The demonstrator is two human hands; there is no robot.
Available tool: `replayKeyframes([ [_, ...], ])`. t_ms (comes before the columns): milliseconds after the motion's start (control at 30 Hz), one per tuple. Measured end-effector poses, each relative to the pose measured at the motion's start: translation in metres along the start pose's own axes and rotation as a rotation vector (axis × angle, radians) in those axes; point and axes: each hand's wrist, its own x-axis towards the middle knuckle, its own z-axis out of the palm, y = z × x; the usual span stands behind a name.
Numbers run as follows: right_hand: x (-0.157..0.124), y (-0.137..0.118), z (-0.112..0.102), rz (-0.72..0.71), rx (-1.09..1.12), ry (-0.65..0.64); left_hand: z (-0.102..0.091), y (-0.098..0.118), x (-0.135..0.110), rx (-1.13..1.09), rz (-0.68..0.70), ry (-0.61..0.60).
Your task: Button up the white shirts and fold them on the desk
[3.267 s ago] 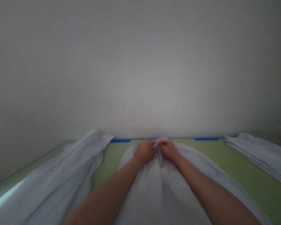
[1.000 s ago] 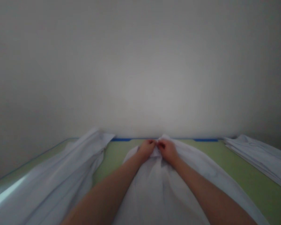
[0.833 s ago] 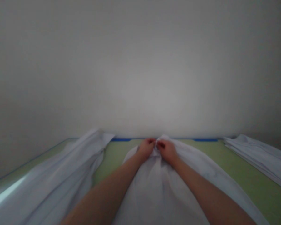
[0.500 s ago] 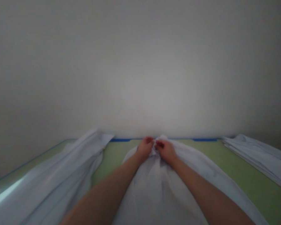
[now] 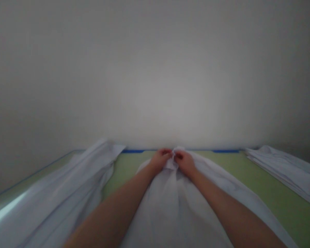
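A white garment (image 5: 167, 210), soft and creased, lies down the middle of a green surface toward me. Both hands meet at its far, narrow end, where the fabric is bunched and a small collar-like fold shows. My left hand (image 5: 160, 160) pinches the cloth from the left with bent fingers. From the right, my right hand (image 5: 185, 163) grips the same spot, fingertips close to the left ones. Blur hides any small detail, such as a button, between the fingertips. Creases run from the pinched spot toward me.
Another white garment (image 5: 67, 193) lies creased along the left side. At the right is a folded stack of white cloth (image 5: 286, 168). Blue strips (image 5: 226, 151) mark the far edge of the green surface (image 5: 271, 186), against a plain grey wall (image 5: 155, 75).
Both hands stay at the garment's far end, fingers shifted slightly and a little more of the fold showing beneath them. The view has tilted slightly.
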Motion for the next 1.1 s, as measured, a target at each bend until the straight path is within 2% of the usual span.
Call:
replayKeyframes([
  [233,-0.003,-0.002,0.0,-0.048,0.029,-0.004,-0.002,0.002,-0.003,0.189,0.027,0.026],
  [400,-0.005,-0.006,-0.001,-0.106,0.008,-0.076,-0.001,-0.001,-0.003,0.218,0.02,0.082],
  [533,-0.007,-0.007,-0.002,-0.135,0.007,-0.091,-0.002,-0.006,-0.002,0.178,0.021,0.079],
  [833,-0.009,-0.005,-0.002,-0.186,-0.069,-0.026,-0.008,-0.025,0.004,-0.026,-0.033,-0.058],
  [1100,-0.011,-0.008,-0.005,-0.19,-0.103,0.011,-0.01,-0.027,0.004,-0.016,-0.08,-0.168],
])
